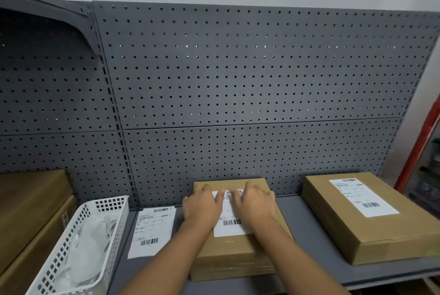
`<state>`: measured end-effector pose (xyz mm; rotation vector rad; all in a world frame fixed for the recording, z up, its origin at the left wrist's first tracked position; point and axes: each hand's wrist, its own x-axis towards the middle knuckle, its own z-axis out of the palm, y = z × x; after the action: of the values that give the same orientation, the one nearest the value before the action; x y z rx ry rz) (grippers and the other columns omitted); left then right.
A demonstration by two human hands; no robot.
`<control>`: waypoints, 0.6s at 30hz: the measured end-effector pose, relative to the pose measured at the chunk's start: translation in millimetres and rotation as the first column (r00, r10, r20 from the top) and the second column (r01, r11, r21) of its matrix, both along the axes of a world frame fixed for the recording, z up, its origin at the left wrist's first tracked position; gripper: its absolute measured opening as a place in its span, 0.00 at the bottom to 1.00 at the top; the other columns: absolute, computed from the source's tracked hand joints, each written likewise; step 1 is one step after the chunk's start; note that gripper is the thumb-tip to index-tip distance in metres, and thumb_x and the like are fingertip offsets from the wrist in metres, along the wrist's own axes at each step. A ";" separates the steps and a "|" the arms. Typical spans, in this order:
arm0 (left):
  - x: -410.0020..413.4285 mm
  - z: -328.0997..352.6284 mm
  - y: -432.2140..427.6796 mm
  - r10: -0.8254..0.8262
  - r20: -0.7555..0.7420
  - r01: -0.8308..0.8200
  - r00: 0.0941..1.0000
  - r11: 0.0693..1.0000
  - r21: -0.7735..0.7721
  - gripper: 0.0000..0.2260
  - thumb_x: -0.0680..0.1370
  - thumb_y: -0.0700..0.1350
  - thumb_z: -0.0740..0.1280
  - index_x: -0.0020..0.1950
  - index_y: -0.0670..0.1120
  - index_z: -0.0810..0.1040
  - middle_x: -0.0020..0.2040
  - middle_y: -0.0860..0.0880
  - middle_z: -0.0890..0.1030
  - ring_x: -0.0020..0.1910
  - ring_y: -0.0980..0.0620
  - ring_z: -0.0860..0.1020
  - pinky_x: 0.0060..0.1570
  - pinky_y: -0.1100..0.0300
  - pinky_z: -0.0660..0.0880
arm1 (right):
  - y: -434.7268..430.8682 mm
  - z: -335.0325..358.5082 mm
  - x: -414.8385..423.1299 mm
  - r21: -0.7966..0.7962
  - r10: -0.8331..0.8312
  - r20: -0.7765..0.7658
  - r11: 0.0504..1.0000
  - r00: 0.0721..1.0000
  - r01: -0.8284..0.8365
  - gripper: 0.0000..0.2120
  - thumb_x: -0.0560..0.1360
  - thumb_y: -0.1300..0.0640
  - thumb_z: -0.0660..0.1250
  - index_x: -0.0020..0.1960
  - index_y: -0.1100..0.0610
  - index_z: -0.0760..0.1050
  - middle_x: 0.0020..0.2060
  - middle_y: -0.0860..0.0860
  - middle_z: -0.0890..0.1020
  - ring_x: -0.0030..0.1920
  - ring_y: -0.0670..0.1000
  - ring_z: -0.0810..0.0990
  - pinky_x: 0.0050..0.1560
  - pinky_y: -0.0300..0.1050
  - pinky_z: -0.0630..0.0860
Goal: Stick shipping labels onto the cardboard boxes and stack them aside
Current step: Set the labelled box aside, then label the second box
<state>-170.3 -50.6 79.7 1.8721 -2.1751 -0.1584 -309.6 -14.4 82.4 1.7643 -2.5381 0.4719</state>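
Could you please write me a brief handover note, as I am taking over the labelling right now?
Left hand and right hand: both flat, pressing the label onto the middle box.
Done: the right box is labelled and sits aside on the shelf.
Left: finish smoothing, stack the middle box aside; a loose label lies on the shelf to its left, and cardboard boxes at far left show no label.

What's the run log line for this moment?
step: pressing label onto middle box | left hand: flat on label | right hand: flat on label | labelled box: right | loose label: left
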 end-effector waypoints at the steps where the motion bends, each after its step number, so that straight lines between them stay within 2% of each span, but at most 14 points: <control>1: -3.0 -0.4 -1.5 0.011 0.046 -0.011 0.999 1.000 0.003 0.30 0.84 0.66 0.49 0.72 0.46 0.73 0.69 0.45 0.74 0.59 0.43 0.81 0.61 0.49 0.71 | -2.9 0.0 1.1 -0.001 -0.025 0.011 1.000 1.000 0.025 0.26 0.82 0.35 0.49 0.60 0.54 0.73 0.55 0.52 0.81 0.56 0.56 0.80 0.60 0.54 0.66; 4: -6.2 -4.7 -3.7 0.039 0.116 -0.038 0.992 0.999 -0.005 0.33 0.82 0.70 0.50 0.73 0.46 0.70 0.70 0.45 0.73 0.59 0.43 0.80 0.59 0.50 0.72 | -7.9 -5.6 1.0 0.004 -0.072 -0.018 0.997 0.997 0.072 0.28 0.82 0.33 0.49 0.65 0.54 0.70 0.60 0.53 0.77 0.62 0.56 0.75 0.63 0.54 0.65; 7: -5.4 -8.0 -7.6 0.032 0.124 -0.032 0.992 0.999 -0.003 0.31 0.83 0.68 0.50 0.72 0.46 0.69 0.70 0.45 0.73 0.59 0.43 0.81 0.59 0.50 0.72 | -10.9 -13.5 -2.4 0.037 -0.080 -0.052 0.996 0.995 0.082 0.30 0.82 0.33 0.49 0.68 0.54 0.70 0.61 0.53 0.75 0.62 0.56 0.73 0.63 0.54 0.63; 10: -5.7 -6.6 -9.7 0.031 0.128 -0.030 0.991 1.000 -0.010 0.24 0.86 0.63 0.51 0.71 0.47 0.69 0.69 0.44 0.73 0.56 0.43 0.82 0.57 0.50 0.72 | -15.5 -14.8 -3.5 0.044 -0.055 -0.050 0.997 0.997 0.058 0.26 0.83 0.35 0.49 0.66 0.52 0.71 0.59 0.52 0.76 0.61 0.55 0.73 0.62 0.54 0.62; 15: -4.3 0.7 -11.0 0.011 0.103 -0.015 0.995 0.999 0.042 0.12 0.88 0.51 0.55 0.67 0.48 0.69 0.62 0.44 0.77 0.53 0.43 0.82 0.48 0.51 0.70 | -17.7 -8.1 -5.5 0.055 -0.018 0.047 0.998 0.999 0.016 0.13 0.84 0.50 0.52 0.62 0.50 0.72 0.58 0.51 0.76 0.62 0.56 0.72 0.64 0.52 0.63; 18: -8.3 7.0 -17.0 0.026 0.142 -0.038 0.990 0.995 0.088 0.13 0.84 0.43 0.61 0.68 0.48 0.67 0.62 0.44 0.77 0.53 0.45 0.82 0.45 0.53 0.70 | -21.8 -2.1 -4.5 0.069 -0.039 0.029 0.997 0.999 0.037 0.13 0.83 0.48 0.52 0.62 0.51 0.70 0.60 0.52 0.78 0.62 0.56 0.74 0.65 0.53 0.63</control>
<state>-178.6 -67.7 86.7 2.0236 -2.2630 -0.1245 -314.1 -36.3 80.3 1.7405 -2.6342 0.4187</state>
